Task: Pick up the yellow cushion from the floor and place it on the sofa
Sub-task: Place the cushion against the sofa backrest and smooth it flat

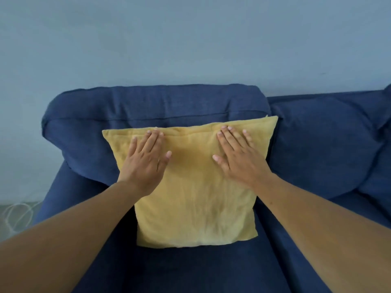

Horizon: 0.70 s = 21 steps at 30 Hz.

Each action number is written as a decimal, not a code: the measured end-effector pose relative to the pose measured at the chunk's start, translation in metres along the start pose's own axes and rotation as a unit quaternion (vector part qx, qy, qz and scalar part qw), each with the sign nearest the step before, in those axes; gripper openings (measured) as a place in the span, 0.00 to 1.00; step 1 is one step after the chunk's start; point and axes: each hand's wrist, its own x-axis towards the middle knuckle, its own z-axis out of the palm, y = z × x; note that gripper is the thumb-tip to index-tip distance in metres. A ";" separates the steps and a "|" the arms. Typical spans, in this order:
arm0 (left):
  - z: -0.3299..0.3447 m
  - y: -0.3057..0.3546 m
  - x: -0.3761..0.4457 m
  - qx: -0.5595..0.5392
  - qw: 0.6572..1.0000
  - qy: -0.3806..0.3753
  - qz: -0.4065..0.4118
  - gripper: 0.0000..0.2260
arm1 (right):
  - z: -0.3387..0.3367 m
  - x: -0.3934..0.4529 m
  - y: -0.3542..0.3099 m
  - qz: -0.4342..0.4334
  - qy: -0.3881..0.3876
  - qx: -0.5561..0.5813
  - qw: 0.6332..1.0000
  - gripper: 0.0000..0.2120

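Observation:
The yellow cushion (194,199) stands on the seat of the blue sofa (317,144) and leans against its left back cushion. My left hand (146,159) lies flat on the cushion's upper left part, fingers spread and pointing up. My right hand (239,157) lies flat on its upper right part in the same way. Neither hand grips the fabric; both palms press against its front face.
A second blue back cushion (330,142) fills the sofa's right side. The sofa's left arm (55,199) borders the seat. A pale wall (190,39) rises behind. White cable loops (17,214) lie on the floor at the left.

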 end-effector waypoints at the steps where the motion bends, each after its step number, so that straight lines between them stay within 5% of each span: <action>1: -0.014 0.001 -0.002 0.008 1.000 -0.014 -0.006 0.30 | -0.015 -0.002 -0.001 -0.001 -0.018 0.001 1.000 0.38; 9: -0.122 0.029 -0.014 0.000 0.993 -0.111 -0.046 0.31 | -0.122 -0.009 -0.009 0.008 -0.083 0.042 0.996 0.32; 21: -0.012 0.029 0.011 0.084 0.989 -0.121 0.007 0.58 | -0.032 0.005 0.003 -0.014 -0.091 -0.006 0.996 0.50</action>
